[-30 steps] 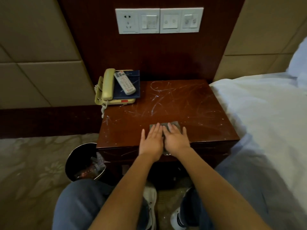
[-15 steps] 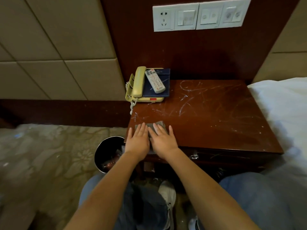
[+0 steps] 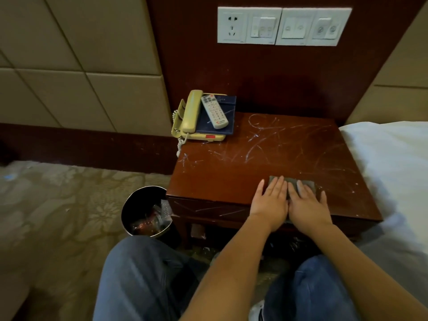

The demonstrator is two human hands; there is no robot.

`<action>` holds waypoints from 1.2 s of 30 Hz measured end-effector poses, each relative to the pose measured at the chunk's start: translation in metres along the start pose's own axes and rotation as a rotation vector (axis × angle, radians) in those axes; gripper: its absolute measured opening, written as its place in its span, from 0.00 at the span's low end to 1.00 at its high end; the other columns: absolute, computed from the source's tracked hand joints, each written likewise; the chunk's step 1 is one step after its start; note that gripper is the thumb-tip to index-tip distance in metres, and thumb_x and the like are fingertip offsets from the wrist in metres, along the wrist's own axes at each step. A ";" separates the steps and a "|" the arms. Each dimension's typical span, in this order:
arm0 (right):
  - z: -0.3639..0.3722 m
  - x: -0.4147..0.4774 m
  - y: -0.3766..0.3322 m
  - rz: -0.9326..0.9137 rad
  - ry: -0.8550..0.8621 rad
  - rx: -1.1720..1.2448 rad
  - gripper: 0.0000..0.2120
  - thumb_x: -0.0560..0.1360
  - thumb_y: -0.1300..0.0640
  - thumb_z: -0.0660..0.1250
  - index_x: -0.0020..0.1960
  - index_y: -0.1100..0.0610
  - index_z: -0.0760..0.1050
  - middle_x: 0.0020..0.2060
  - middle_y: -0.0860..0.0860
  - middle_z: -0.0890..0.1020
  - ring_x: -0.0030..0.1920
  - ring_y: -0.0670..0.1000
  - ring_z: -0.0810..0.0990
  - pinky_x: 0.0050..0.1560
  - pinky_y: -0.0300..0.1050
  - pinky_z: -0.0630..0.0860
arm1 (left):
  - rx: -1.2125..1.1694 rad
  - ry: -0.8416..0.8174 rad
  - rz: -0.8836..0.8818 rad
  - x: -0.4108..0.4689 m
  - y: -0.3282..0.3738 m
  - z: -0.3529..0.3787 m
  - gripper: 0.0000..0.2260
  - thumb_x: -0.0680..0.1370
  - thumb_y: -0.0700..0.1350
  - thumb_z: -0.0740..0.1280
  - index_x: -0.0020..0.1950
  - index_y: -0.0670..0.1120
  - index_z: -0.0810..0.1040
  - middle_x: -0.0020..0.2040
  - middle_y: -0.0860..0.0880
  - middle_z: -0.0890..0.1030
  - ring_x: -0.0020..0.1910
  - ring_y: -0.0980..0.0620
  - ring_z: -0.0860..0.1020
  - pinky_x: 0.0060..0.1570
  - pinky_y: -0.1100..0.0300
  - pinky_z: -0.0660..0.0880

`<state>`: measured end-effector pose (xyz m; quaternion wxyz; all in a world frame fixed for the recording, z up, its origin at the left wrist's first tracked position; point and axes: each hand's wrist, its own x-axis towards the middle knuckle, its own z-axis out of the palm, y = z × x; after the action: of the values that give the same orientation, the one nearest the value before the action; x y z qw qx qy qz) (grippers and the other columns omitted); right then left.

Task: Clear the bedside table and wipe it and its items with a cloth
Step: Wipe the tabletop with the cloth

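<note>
A grey cloth [image 3: 292, 181] lies flat near the front edge of the dark red bedside table [image 3: 266, 158], whose top is streaked with white marks. My left hand [image 3: 269, 201] and my right hand [image 3: 306, 203] press on the cloth side by side with straight fingers, covering most of it. At the table's back left corner stands a yellow telephone [image 3: 188, 114]. A dark blue booklet [image 3: 218, 121] lies on the phone, and a white remote control [image 3: 214, 111] lies on the booklet.
A black waste bin [image 3: 141, 205] holding some rubbish stands on the patterned carpet left of the table. A white-sheeted bed [image 3: 393, 163] borders the table on the right. Wall sockets and switches [image 3: 283, 26] hang above. My knees are below.
Both hands slid the cloth along the front of the table, first to the left end and then back to the right of the middle. The camera view shifted too.
</note>
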<state>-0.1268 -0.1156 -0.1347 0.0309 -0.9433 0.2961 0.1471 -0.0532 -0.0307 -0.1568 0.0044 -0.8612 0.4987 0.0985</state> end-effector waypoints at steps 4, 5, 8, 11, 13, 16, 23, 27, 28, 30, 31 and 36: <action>-0.003 0.003 -0.062 -0.091 0.026 -0.032 0.27 0.82 0.50 0.46 0.79 0.52 0.42 0.78 0.54 0.43 0.78 0.52 0.44 0.74 0.61 0.42 | -0.012 0.061 -0.090 -0.031 -0.054 0.003 0.24 0.84 0.50 0.42 0.78 0.45 0.40 0.78 0.49 0.39 0.76 0.53 0.37 0.73 0.49 0.36; -0.005 0.004 -0.081 -0.120 0.025 -0.017 0.27 0.82 0.50 0.45 0.79 0.52 0.42 0.78 0.54 0.43 0.78 0.52 0.44 0.74 0.61 0.41 | -0.001 0.064 -0.115 -0.041 -0.071 0.004 0.24 0.84 0.50 0.41 0.78 0.45 0.40 0.78 0.49 0.39 0.76 0.53 0.37 0.73 0.49 0.36; -0.009 0.007 -0.148 -0.236 0.020 0.025 0.27 0.82 0.50 0.46 0.79 0.52 0.42 0.78 0.53 0.42 0.78 0.52 0.42 0.74 0.62 0.39 | 0.017 0.077 -0.234 -0.076 -0.129 0.004 0.24 0.84 0.50 0.42 0.78 0.46 0.40 0.78 0.50 0.40 0.76 0.54 0.38 0.72 0.50 0.35; -0.012 0.007 -0.213 -0.365 0.001 0.057 0.27 0.82 0.50 0.47 0.79 0.51 0.42 0.78 0.52 0.42 0.78 0.52 0.41 0.73 0.63 0.37 | 0.045 0.047 -0.369 -0.113 -0.182 0.002 0.24 0.84 0.51 0.42 0.78 0.46 0.40 0.78 0.50 0.39 0.76 0.54 0.38 0.73 0.49 0.36; -0.011 0.007 -0.241 -0.420 0.006 0.051 0.28 0.82 0.50 0.48 0.79 0.51 0.42 0.78 0.53 0.42 0.78 0.53 0.41 0.73 0.63 0.36 | 0.069 0.012 -0.421 -0.130 -0.201 0.000 0.24 0.84 0.50 0.42 0.78 0.45 0.39 0.78 0.49 0.39 0.77 0.53 0.38 0.74 0.47 0.38; -0.008 0.009 -0.246 -0.459 0.037 0.036 0.29 0.82 0.49 0.51 0.79 0.50 0.43 0.78 0.53 0.43 0.78 0.52 0.42 0.73 0.64 0.36 | 0.028 -0.012 -0.475 -0.132 -0.205 -0.004 0.25 0.83 0.49 0.43 0.78 0.44 0.39 0.78 0.48 0.40 0.77 0.52 0.39 0.75 0.46 0.39; 0.000 0.006 -0.183 -0.425 0.097 0.086 0.31 0.81 0.47 0.52 0.79 0.51 0.41 0.78 0.51 0.41 0.77 0.50 0.40 0.73 0.64 0.37 | 0.055 -0.018 -0.455 -0.098 -0.154 -0.010 0.25 0.83 0.50 0.42 0.78 0.44 0.40 0.78 0.48 0.38 0.77 0.52 0.38 0.74 0.48 0.38; 0.004 0.008 -0.107 -0.298 0.113 0.067 0.29 0.82 0.48 0.50 0.78 0.50 0.40 0.78 0.50 0.40 0.77 0.48 0.39 0.72 0.63 0.37 | 0.012 -0.009 -0.336 -0.055 -0.094 -0.007 0.25 0.83 0.51 0.41 0.78 0.44 0.38 0.78 0.48 0.37 0.76 0.52 0.36 0.74 0.50 0.38; 0.006 0.007 -0.086 -0.259 0.112 0.062 0.29 0.83 0.48 0.49 0.78 0.49 0.40 0.78 0.49 0.39 0.77 0.48 0.39 0.72 0.63 0.37 | 0.022 -0.012 -0.303 -0.043 -0.077 -0.005 0.25 0.83 0.51 0.41 0.77 0.44 0.37 0.78 0.47 0.36 0.76 0.51 0.36 0.73 0.49 0.37; 0.011 0.005 -0.048 -0.190 0.111 0.050 0.27 0.83 0.48 0.46 0.78 0.49 0.39 0.78 0.49 0.39 0.77 0.47 0.39 0.73 0.63 0.37 | 0.048 -0.028 -0.248 -0.024 -0.044 -0.003 0.25 0.83 0.51 0.41 0.77 0.43 0.37 0.77 0.47 0.35 0.76 0.51 0.35 0.73 0.49 0.37; 0.014 0.004 -0.033 -0.159 0.112 0.047 0.27 0.83 0.47 0.45 0.78 0.48 0.39 0.77 0.48 0.38 0.77 0.47 0.39 0.73 0.63 0.38 | 0.055 -0.043 -0.222 -0.017 -0.030 -0.003 0.26 0.83 0.52 0.40 0.77 0.43 0.36 0.77 0.47 0.35 0.76 0.51 0.34 0.73 0.48 0.36; 0.015 0.001 -0.011 -0.081 0.092 0.101 0.25 0.83 0.47 0.40 0.78 0.49 0.39 0.77 0.48 0.38 0.77 0.46 0.37 0.73 0.62 0.38 | 0.041 -0.067 -0.128 -0.002 -0.014 0.001 0.25 0.83 0.52 0.39 0.77 0.44 0.36 0.77 0.48 0.34 0.76 0.52 0.34 0.73 0.48 0.35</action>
<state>-0.1238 -0.1047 -0.1498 0.0709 -0.9574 0.2660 0.0871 -0.0419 -0.0221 -0.1583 0.0449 -0.8873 0.4440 0.1165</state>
